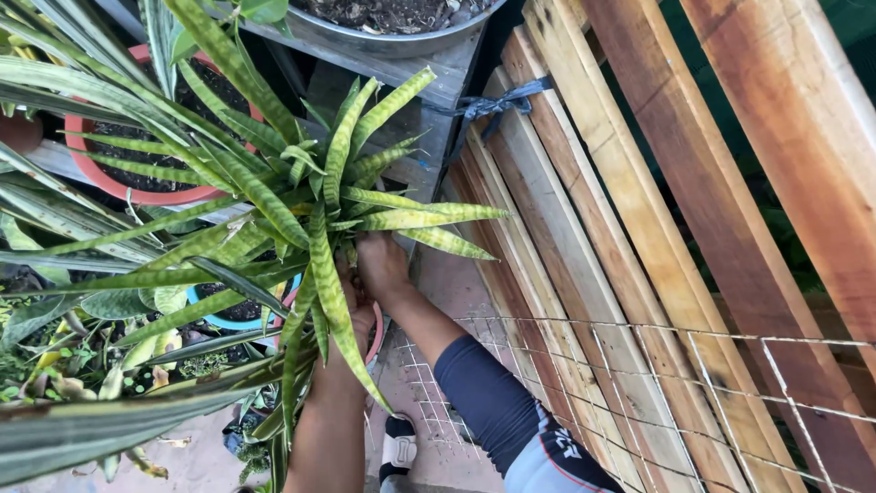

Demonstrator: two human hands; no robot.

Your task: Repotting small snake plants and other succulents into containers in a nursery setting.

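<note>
Both hands, right hand and left hand, gripped the snake plant base, fingers leaf-hidden at 9 o'clock; a low, firm hold suited it.

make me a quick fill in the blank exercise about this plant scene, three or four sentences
1. Both hands, the left hand and right hand, reach into the base of a striped green plant with long ____ leaves.
2. The round terracotta-red pot behind holds dark ____.
3. The leaning wooden planks are tied with a ____ strip.
4. A wire ____ panel lies across the planks.

Missing words: pointed; soil; blue; mesh
</note>
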